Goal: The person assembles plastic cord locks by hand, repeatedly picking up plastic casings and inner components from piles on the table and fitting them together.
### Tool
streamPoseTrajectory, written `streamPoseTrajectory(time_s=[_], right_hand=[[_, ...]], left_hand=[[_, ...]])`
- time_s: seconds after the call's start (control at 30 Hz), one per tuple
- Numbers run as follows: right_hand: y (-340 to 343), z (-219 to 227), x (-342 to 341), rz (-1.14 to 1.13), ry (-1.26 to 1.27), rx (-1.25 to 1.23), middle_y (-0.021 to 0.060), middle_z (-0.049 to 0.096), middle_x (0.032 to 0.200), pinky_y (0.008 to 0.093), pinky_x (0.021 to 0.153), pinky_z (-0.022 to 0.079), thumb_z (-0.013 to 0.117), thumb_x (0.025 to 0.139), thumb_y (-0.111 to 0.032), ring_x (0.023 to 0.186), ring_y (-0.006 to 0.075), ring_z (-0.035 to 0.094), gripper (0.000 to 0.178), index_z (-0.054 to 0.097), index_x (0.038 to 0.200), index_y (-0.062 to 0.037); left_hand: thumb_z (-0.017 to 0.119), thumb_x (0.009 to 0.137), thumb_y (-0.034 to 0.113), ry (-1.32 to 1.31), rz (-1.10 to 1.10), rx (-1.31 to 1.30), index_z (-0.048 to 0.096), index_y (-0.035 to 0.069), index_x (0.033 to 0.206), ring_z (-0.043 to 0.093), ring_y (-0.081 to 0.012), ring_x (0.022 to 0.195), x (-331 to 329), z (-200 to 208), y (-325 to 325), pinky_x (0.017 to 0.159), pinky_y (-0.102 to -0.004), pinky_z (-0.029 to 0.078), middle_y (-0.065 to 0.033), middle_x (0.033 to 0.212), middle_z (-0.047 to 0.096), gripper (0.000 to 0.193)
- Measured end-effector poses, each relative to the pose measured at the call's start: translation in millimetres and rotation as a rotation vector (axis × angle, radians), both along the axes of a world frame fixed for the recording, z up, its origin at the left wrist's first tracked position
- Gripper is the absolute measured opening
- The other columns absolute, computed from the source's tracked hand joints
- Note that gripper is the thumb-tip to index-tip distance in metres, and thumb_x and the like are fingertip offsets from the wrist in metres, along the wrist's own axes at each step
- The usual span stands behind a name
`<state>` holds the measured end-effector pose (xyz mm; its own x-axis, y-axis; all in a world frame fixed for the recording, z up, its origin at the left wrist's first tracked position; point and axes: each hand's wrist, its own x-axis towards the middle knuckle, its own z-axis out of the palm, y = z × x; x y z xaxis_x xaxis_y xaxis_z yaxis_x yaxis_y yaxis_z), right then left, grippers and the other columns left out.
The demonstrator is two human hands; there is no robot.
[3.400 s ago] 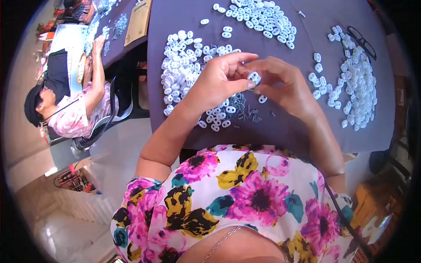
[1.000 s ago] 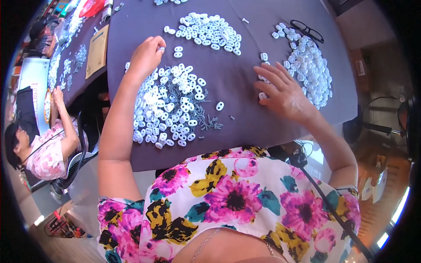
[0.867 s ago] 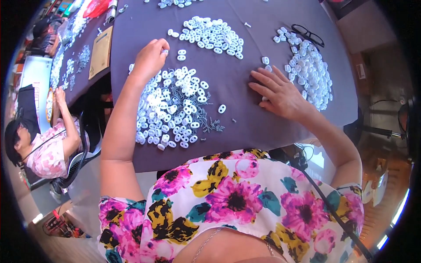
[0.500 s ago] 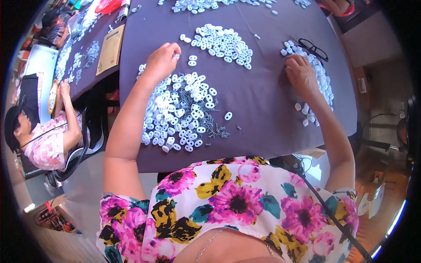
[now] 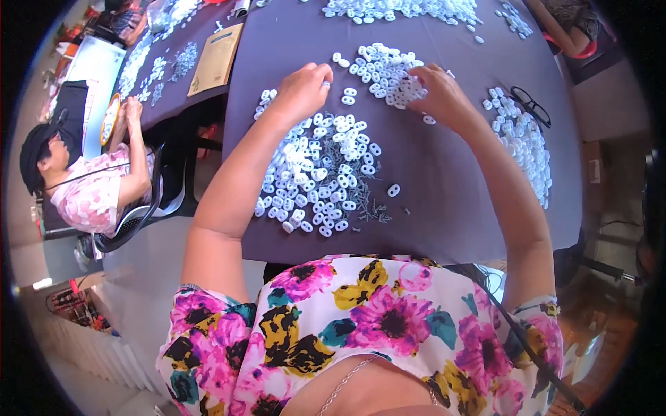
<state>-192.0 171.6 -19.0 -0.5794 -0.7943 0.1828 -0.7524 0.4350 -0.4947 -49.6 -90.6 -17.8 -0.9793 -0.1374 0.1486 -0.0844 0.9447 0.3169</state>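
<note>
Small white oval plastic pieces with two holes lie in heaps on a dark tablecloth [image 5: 444,201]. My left hand [image 5: 305,90] hovers beyond the near-left heap [image 5: 291,197], its fingers pinched together; what they hold, if anything, is too small to make out. Just right of it lie two loose pieces [image 5: 348,96]. My right hand [image 5: 447,97] is at the right side of the middle heap [image 5: 378,66], thumb and fingers apart around some of its pieces. Small grey screws [image 5: 340,149] are mixed into the near-left heap.
A right-hand heap [image 5: 531,156] lies beside black-framed glasses [image 5: 531,106]. Another heap [image 5: 402,8] is at the far edge. To the left, a co-worker [image 5: 90,173] sits at a second table with a brown envelope [image 5: 216,61]. Another person's arm [image 5: 565,31] shows at far right.
My right hand has moved left from the right-hand heap to the middle heap. My left hand stays pinched near the two loose pieces. The whole view has shifted slightly.
</note>
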Motion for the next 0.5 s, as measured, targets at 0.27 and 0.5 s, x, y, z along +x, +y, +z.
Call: streamPoseTrajectory(time_s=[0.27, 0.5], right_hand=[[-47, -8, 5, -0.042, -0.218, -0.213, 0.0085, 0.064, 0.107, 0.0311, 0.068, 0.053, 0.075, 0.073, -0.013, 0.078, 0.0166, 0.065, 0.048, 0.061, 0.119, -0.0088], [2, -16, -45, -0.174, 0.174, -0.216, 0.0141, 0.063, 0.105, 0.0362, 0.073, 0.051, 0.071, 0.076, -0.012, 0.078, 0.0246, 0.063, 0.038, 0.063, 0.113, -0.0049]], left_hand=[[0.057, 0.085, 0.014, 0.042, -0.036, -0.022, 0.057, 0.008, 0.095, 0.060, -0.0321, 0.087, 0, -6, -6, 0.075, -0.0431, 0.048, -0.0117, 0.092, 0.059, 0.011], [0.057, 0.086, 0.014, 0.013, -0.017, -0.036, 0.057, 0.008, 0.096, 0.060, -0.0325, 0.089, 0, -2, -2, 0.077, -0.0434, 0.048, -0.0117, 0.092, 0.059, 0.012]])
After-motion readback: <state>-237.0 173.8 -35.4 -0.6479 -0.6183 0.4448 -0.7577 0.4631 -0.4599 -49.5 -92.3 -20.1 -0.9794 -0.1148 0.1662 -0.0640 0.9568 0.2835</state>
